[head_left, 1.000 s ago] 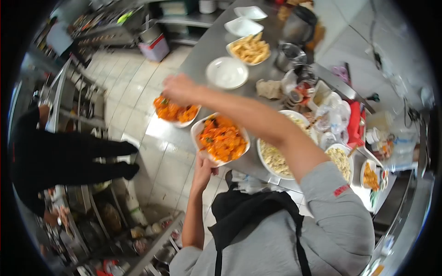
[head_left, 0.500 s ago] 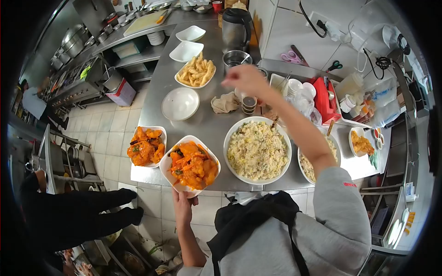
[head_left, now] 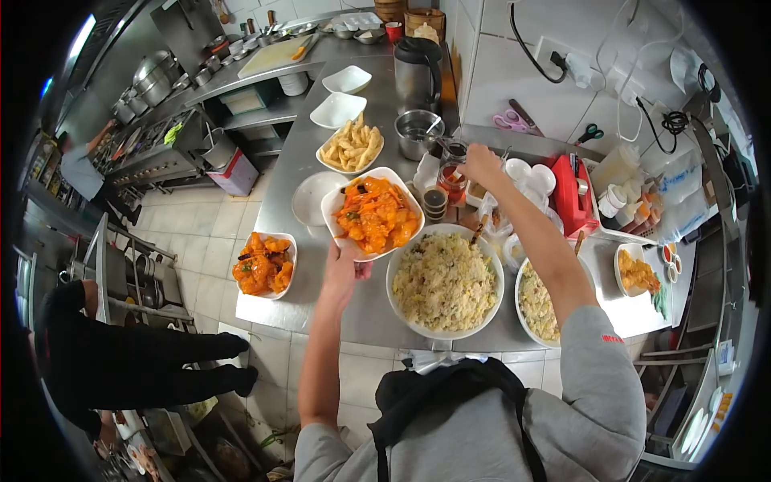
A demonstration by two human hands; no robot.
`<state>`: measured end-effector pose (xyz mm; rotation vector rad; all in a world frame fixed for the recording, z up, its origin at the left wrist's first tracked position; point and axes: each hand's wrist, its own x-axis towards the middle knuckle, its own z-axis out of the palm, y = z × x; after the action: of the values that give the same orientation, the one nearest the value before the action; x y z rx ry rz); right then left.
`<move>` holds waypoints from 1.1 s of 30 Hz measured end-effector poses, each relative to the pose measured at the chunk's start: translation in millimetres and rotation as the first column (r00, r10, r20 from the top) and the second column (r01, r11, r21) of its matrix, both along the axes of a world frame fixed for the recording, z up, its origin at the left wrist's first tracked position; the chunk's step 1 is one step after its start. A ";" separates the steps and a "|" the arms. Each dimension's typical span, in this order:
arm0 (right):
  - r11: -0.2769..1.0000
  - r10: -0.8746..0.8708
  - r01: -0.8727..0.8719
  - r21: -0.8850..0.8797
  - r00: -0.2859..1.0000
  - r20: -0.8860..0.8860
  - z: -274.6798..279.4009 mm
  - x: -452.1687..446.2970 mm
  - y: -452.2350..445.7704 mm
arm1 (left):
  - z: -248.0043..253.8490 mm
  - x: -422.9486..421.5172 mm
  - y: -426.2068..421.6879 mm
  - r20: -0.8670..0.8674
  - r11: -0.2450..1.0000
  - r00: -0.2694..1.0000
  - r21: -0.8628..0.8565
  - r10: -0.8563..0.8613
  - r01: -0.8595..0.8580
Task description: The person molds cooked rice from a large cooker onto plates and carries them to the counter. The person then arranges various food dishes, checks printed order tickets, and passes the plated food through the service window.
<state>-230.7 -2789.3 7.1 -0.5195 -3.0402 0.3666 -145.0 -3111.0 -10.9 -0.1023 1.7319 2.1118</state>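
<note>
My left hand (head_left: 344,269) grips a white square bowl (head_left: 330,217) from below, lifted over the counter. Orange saucy fried pieces (head_left: 375,215) fill it. My right hand (head_left: 483,166) is closed, fingers down, among small containers beside a jar with a red label (head_left: 452,186); what its fingers hold is hidden. A large bowl of fried rice (head_left: 446,281) stands between my arms, and a second rice bowl (head_left: 540,301) lies partly under my right forearm. Another bowl of orange pieces (head_left: 263,265) sits at the counter's left edge.
Behind the held bowl are a white round bowl (head_left: 309,201), a bowl of fries (head_left: 351,149) and a metal pot (head_left: 418,134). A red holder (head_left: 572,189) stands right. Someone in black trousers (head_left: 173,353) is at left; another person (head_left: 84,173) stands by the stove.
My left hand has raised the bowl of orange pieces and carried it forward and right. My right hand has moved right and down to the small containers.
</note>
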 end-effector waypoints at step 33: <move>0.731 0.427 -0.680 -0.059 0.523 -0.738 -14.4 58.3 38.9 | -3.3 -6.9 75.5 0.043 0.995 0.994 -0.038 0.095 -0.094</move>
<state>-172.3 -2750.3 -7.3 0.5650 -2.2866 0.8914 -151.9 -3035.5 -14.2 -0.2449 1.7714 2.1280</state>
